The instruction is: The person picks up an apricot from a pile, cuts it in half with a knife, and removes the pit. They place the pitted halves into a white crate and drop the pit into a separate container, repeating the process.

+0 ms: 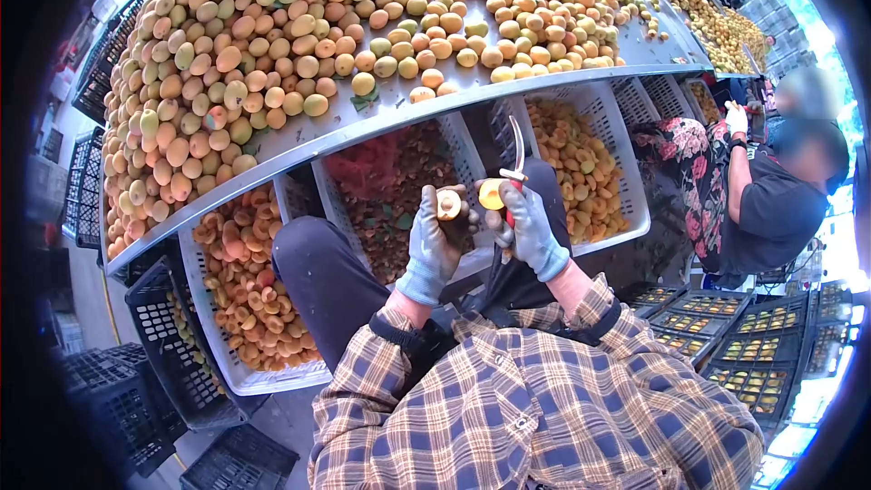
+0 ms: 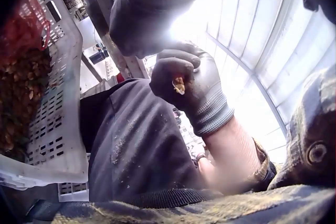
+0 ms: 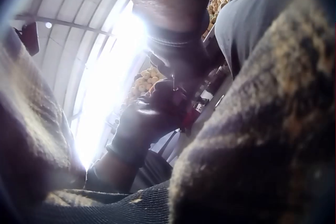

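Note:
My left hand [image 1: 434,243], in a soiled grey-blue glove, holds an apricot half [image 1: 448,204] with its cut side up and a brown pit in the middle. Close beside it, my right hand [image 1: 533,231] wears a matching glove. It grips a knife [image 1: 519,147] whose thin curved blade points away from me, its red handle mostly covered by the fingers. The same hand pinches another apricot half [image 1: 491,194], showing a yellow hollow. In the left wrist view the gloved right hand [image 2: 189,77] is curled, with a small handle end poking out.
Whole apricots [image 1: 272,27] are heaped on a metal table [image 1: 381,118] ahead. Below stand a white crate of pits [image 1: 458,150] between my knees and crates of apricot halves [image 1: 249,290] [image 1: 581,172] either side. Another person [image 1: 771,191] sits at right near stacked black trays [image 1: 753,345].

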{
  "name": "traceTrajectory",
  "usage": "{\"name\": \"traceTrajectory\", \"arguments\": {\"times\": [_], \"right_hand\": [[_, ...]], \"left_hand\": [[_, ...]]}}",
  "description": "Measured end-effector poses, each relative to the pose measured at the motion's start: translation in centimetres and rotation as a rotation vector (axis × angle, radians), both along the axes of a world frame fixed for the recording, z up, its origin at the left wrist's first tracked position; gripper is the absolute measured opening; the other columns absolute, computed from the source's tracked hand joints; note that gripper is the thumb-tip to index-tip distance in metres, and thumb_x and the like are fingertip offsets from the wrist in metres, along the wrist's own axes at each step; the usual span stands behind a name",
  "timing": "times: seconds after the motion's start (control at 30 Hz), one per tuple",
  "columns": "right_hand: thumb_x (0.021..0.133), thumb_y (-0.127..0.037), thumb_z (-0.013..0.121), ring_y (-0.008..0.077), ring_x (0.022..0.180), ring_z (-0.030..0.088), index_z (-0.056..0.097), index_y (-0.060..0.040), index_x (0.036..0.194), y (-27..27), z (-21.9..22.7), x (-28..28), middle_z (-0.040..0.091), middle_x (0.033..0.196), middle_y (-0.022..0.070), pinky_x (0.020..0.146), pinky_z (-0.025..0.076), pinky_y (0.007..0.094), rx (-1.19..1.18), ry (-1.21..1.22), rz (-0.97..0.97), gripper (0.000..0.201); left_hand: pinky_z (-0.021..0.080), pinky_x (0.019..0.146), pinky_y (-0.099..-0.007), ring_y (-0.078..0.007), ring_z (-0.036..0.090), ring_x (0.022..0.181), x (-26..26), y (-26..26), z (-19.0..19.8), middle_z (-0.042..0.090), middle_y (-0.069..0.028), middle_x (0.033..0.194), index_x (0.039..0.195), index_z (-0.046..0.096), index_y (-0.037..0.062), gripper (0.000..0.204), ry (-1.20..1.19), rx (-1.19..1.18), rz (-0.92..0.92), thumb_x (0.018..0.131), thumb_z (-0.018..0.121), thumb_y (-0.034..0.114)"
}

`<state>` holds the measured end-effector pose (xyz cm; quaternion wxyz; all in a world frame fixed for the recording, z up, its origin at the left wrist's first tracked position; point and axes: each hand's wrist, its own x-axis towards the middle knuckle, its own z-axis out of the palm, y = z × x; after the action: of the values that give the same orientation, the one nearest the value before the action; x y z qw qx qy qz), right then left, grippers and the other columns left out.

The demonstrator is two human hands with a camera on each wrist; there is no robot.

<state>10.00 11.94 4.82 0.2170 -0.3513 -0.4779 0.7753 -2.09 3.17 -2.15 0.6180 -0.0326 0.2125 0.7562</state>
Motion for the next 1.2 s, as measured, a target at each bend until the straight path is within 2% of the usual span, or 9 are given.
{"name": "traceTrajectory", "arguments": {"times": [0.13, 0.2, 0.27, 0.47, 0.57, 0.67, 0.8, 0.9, 1.2], "right_hand": [[0.096, -0.027, 0.053, 0.0009, 0.048, 0.043, 0.054, -0.0029, 0.125, -1.6, 1.2, -0.2, 0.053, 0.066, -0.0029, 0.040, 0.035, 0.0170, 0.051, -0.137, 0.188, 0.038], [0.093, -0.018, 0.056, 0.0047, 0.065, 0.054, 0.049, -0.0076, 0.133, -2.7, 0.2, -0.3, 0.060, 0.080, 0.0007, 0.059, 0.047, 0.0192, 0.205, -0.084, 0.384, 0.042], [0.091, -0.016, 0.059, 0.0083, 0.074, 0.060, 0.049, -0.0075, 0.134, -2.6, -0.8, -0.4, 0.065, 0.093, 0.0042, 0.069, 0.050, 0.0226, 0.879, -0.308, 0.403, 0.044], [0.088, -0.018, 0.063, 0.0173, 0.088, 0.066, 0.056, -0.0055, 0.125, -1.5, 1.3, -0.4, 0.068, 0.098, 0.0104, 0.077, 0.054, 0.0331, 0.450, -0.138, 0.104, 0.039], [0.083, -0.030, 0.068, 0.0286, 0.085, 0.068, 0.059, -0.0033, 0.109, -0.4, 2.8, -1.2, 0.068, 0.091, 0.0169, 0.073, 0.054, 0.0372, 0.670, -0.367, 0.129, 0.039], [0.077, -0.032, 0.074, 0.0291, 0.071, 0.064, 0.057, -0.0022, 0.098, -0.3, 1.4, -1.4, 0.061, 0.078, 0.0181, 0.062, 0.050, 0.0341, 0.939, -0.581, 0.165, 0.040], [0.076, -0.026, 0.069, 0.0349, 0.065, 0.062, 0.057, -0.0025, 0.091, -0.9, 0.8, -1.7, 0.060, 0.071, 0.0171, 0.059, 0.049, 0.0381, 0.915, -0.562, 0.220, 0.030], [0.073, -0.024, 0.062, 0.0416, 0.069, 0.062, 0.053, -0.0039, 0.086, -1.1, 0.1, -1.8, 0.061, 0.067, 0.0220, 0.062, 0.051, 0.0477, 1.033, -0.609, 0.205, 0.026], [0.074, -0.020, 0.061, 0.0402, 0.074, 0.063, 0.053, -0.0052, 0.089, -0.6, -0.9, -3.0, 0.063, 0.074, 0.0211, 0.066, 0.051, 0.0478, 1.033, -0.574, 0.212, 0.023]], "left_hand": [[0.050, 0.088, -0.0452, -0.0278, 0.062, 0.099, 0.4, 0.5, -0.6, 0.064, -0.0129, 0.105, 0.109, 0.057, 0.0018, 0.056, -0.090, -0.005, 0.037, 0.093, 0.046, 0.054], [0.048, 0.092, -0.0449, -0.0273, 0.060, 0.102, 0.3, -0.2, -0.4, 0.063, -0.0120, 0.102, 0.113, 0.055, 0.0019, 0.053, -0.058, 0.047, 0.000, 0.094, 0.047, 0.051], [0.047, 0.093, -0.0437, -0.0268, 0.059, 0.103, 0.2, -0.5, -0.1, 0.062, -0.0113, 0.102, 0.115, 0.054, 0.0022, 0.051, -0.109, 0.075, -0.013, 0.095, 0.046, 0.048], [0.054, 0.079, -0.0348, -0.0203, 0.063, 0.087, 0.8, -0.1, 1.4, 0.061, -0.0078, 0.103, 0.121, 0.050, 0.0044, 0.047, -0.175, -0.026, -0.001, 0.099, 0.039, 0.044], [0.048, 0.087, -0.0305, -0.0174, 0.059, 0.100, 1.1, -0.6, 2.1, 0.060, -0.0076, 0.113, 0.124, 0.052, 0.0045, 0.052, 0.120, 0.061, -0.039, 0.098, 0.039, 0.048], [0.046, 0.090, -0.0277, -0.0130, 0.056, 0.101, 1.8, -0.4, 2.3, 0.057, -0.0082, 0.117, 0.128, 0.050, 0.0022, 0.051, 0.855, -0.120, 0.151, 0.101, 0.037, 0.042], [0.043, 0.092, -0.0283, -0.0152, 0.055, 0.104, 2.6, -0.8, 2.2, 0.059, -0.0098, 0.117, 0.125, 0.053, -0.0020, 0.041, 0.976, -0.181, 0.253, 0.101, 0.042, 0.030], [0.042, 0.095, -0.0277, -0.0164, 0.056, 0.105, 2.7, -0.8, 1.3, 0.061, -0.0114, 0.117, 0.123, 0.053, -0.0036, 0.039, 0.963, -0.213, 0.243, 0.101, 0.041, 0.026], [0.045, 0.084, -0.0217, -0.0089, 0.057, 0.091, 1.1, -1.0, 1.7, 0.062, -0.0059, 0.105, 0.122, 0.057, -0.0008, 0.034, 0.634, -0.362, 0.162, 0.100, 0.045, 0.022]]}}
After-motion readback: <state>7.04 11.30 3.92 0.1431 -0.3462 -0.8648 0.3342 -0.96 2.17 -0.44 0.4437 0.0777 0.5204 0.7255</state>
